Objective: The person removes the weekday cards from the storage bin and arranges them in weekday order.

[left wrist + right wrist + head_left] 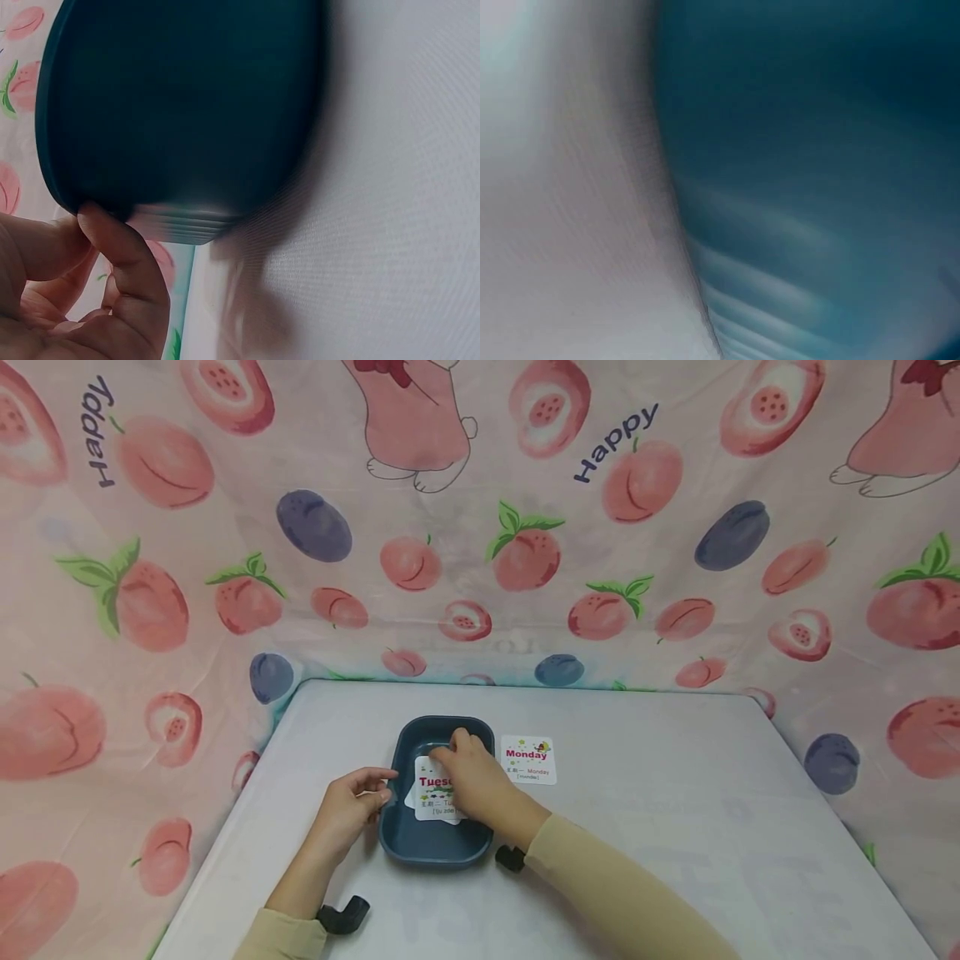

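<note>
Head view: from where I stand, two tan sleeves point(626, 889) come in at the near edge, a black piece point(345, 917) at the left wrist and another black piece point(511, 858) by the right.
Left hand: the left hand point(341, 814) pinches the left rim of the tray between thumb and fingers; the left wrist view shows the fingertips right at the edge.
Right hand: the right hand point(483, 785) reaches over the tray and holds the "Tues" card by its right side, covering the end of the word. The right wrist view gives only a blurred tray wall and white tabletop.
Blue tray: the tray point(435, 850) sits on the table, between the hands.
"Tues" card: the "Tues" card point(430, 793) is over the tray, face up, with white card edges point(409, 799) peeking out under it.
"Monday" card: the "Monday" card point(529, 768) lies flat and face up on the table, just right of the tray.
White table: the table point(675, 827) spreads wide beneath everything.
Peach-print cloth: the cloth point(457, 527) hangs behind, with plums, rabbit figures and "Happy" lettering.
</note>
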The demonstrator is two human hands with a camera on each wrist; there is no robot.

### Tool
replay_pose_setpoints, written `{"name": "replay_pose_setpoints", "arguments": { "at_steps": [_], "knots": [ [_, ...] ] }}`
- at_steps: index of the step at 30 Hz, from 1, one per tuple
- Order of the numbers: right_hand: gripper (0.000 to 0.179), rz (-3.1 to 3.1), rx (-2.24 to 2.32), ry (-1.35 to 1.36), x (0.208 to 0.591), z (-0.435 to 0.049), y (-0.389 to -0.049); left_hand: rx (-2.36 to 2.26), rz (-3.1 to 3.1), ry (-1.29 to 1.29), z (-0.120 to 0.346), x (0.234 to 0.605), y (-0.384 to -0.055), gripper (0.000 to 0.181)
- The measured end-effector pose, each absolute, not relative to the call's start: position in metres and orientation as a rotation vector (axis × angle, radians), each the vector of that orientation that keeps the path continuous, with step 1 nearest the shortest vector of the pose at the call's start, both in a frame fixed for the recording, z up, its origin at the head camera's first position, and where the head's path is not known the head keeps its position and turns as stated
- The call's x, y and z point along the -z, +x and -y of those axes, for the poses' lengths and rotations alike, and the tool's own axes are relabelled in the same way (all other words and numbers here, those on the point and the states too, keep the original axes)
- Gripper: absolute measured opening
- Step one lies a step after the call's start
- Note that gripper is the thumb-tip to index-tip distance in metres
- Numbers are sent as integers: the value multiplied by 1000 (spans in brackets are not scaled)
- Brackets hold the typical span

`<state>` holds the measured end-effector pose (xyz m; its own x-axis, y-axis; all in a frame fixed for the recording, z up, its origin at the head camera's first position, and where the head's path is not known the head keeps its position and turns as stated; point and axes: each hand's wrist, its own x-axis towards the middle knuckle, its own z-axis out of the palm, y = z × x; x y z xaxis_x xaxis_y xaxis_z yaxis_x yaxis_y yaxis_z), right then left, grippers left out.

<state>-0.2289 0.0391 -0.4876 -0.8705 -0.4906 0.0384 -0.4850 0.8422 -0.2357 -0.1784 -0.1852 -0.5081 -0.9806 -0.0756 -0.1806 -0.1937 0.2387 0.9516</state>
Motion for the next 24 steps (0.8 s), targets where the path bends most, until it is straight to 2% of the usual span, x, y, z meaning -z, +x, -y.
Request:
{"name": "replay_pose_setpoints", "arguments": {
  "at_steps": [9, 17, 24],
  "knots": [
    [58, -2958, 606, -771, 487, -48, -232, -1857, -2391, -280, 185, 507, -178, 31],
    [38, -2902, 904, -700, 485, -58, -235, -1850, -2393, -283, 184, 508, -178, 31],
    [39, -2836, 1106, -646, 480, -63, -235, -1852, -2392, -294, 184, 507, -178, 31]
  ]
}}
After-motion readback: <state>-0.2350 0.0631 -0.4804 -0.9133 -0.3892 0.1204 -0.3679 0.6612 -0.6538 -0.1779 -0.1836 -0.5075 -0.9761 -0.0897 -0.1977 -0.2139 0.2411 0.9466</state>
